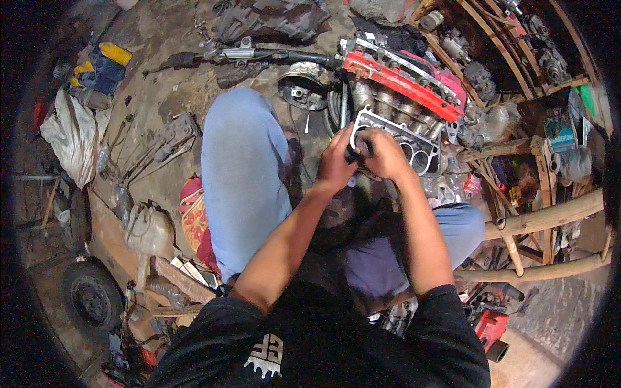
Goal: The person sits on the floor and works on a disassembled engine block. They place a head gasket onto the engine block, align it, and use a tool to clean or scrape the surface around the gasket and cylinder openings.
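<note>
My left hand (336,161) and my right hand (385,154) meet in front of me, fingers curled close together. A small dark piece (352,154) shows between them; its kind is mostly hidden by the fingers. Both hands lie over the left end of a flat, pale-edged metal engine part (422,155) with round openings in a row. Whether the fingers also grip its rim, I cannot tell. Just beyond it lies a larger engine part with a red strip (401,85) and a silver rail (404,61).
A round metal housing (303,87) sits on the floor left of the engine parts, near a long dark shaft (272,55). Wooden shelving (511,152) with several parts stands right. A wheel (92,296) and a pale sack (71,139) are at left. My bent knee (242,149) rises beside my left arm.
</note>
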A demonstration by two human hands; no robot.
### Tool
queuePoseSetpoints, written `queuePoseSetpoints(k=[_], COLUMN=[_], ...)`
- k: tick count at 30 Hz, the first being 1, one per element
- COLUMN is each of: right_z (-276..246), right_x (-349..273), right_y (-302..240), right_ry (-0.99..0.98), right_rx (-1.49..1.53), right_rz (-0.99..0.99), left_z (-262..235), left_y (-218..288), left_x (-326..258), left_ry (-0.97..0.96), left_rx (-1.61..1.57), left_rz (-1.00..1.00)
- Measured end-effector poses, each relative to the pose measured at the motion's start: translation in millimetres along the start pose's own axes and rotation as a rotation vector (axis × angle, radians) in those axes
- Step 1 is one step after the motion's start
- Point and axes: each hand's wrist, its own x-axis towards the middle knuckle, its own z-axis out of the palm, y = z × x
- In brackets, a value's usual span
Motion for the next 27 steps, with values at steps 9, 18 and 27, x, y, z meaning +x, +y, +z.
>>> queuePoseSetpoints(k=[9, 18, 27], right_z=[1, 6, 0], right_x=[3, 0, 6], right_y=[1, 2, 7], right_ry=[-0.018, 0.036, 0.280], right_rx=[-0.031, -0.014, 0.226], right_rz=[0.035, 0.041, 0.108], left_z=[-2, 1, -7], left_y=[4, -3, 12], left_x=[1, 0, 4], left_ry=[-0.002, 0.011, -0.040], left_rx=[-0.018, 0.009, -0.045], left_rz=[0.026, 0.029, 0.010])
